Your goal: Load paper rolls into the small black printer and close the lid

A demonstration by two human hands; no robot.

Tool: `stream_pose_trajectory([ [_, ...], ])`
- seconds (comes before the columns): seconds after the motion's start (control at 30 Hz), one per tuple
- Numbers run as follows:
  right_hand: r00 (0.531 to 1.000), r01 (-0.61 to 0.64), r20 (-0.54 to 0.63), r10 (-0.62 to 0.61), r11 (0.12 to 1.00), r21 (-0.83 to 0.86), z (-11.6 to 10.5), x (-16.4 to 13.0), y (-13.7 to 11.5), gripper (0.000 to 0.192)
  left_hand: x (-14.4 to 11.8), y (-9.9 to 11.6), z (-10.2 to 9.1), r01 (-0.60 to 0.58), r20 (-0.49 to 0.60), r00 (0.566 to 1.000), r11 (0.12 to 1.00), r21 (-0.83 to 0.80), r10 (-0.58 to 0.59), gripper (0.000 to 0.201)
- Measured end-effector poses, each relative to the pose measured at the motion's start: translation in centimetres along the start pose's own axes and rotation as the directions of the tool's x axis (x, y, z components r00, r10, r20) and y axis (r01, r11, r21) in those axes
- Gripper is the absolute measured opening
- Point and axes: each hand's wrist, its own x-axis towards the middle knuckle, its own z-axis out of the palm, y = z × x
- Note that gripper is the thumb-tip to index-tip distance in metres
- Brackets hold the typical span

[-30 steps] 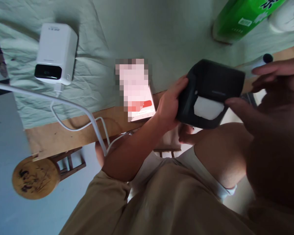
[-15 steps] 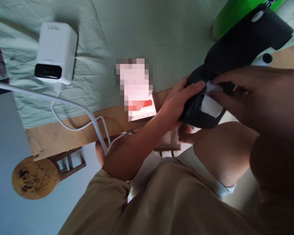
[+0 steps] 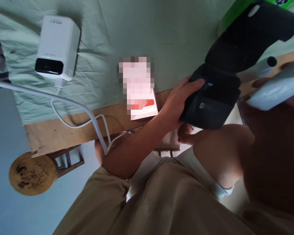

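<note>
Beyond table edge (image 3: 63,132), left hand (image 3: 176,104) grips black device (image 3: 210,104); right hand (image 3: 271,107) seemingly holds white roll (image 3: 274,89)

A wide stretch of the green cloth (image 3: 161,29) on the table (image 3: 71,130) is left open between the white box device (image 3: 57,45) and the black device (image 3: 225,65), whose raised lid blocks the right side. The near table edge is crossed by the white cable (image 3: 71,107) and taken up by the phone (image 3: 139,88). Passage beneath is narrowed by the stool (image 3: 34,173) and the knees.
</note>
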Motion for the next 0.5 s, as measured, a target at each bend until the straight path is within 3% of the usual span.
stream_pose_trajectory([
  [0.1, 0.994, -0.105, -0.016, 0.108, 0.988, 0.116, 0.4, 0.2, 2.7, 0.041, 0.0, 0.2, 0.2, 0.005, -0.014, 1.0, 0.999, -0.04, -0.006, 0.026],
  [0.23, 0.991, 0.005, -0.133, -0.032, 0.979, -0.204, 1.5, 1.0, 2.5, 0.036, -0.2, 0.3, 0.7, 0.029, -0.056, 0.998, 0.998, -0.052, -0.032, 0.024],
  [0.33, 0.982, 0.117, -0.082, -0.173, 0.88, -0.46, 2.3, 1.9, 2.0, 0.043, -0.2, 0.3, 0.9, -0.048, -0.121, 0.992, 0.995, -0.087, 0.038, 0.018],
  [0.4, 0.989, 0.119, -0.007, -0.148, 0.82, -0.559, 2.7, 2.3, 2.4, 0.045, -0.2, 0.3, 1.0, -0.089, -0.157, 0.985, 0.991, -0.099, 0.073, 0.016],
  [0.5, 0.996, 0.086, 0.049, -0.07, 0.811, -0.579, 2.9, 1.9, 2.9, 0.06, -0.2, 0.4, 1.1, -0.06, -0.166, 0.985, 0.994, -0.092, 0.044, 0.017],
])
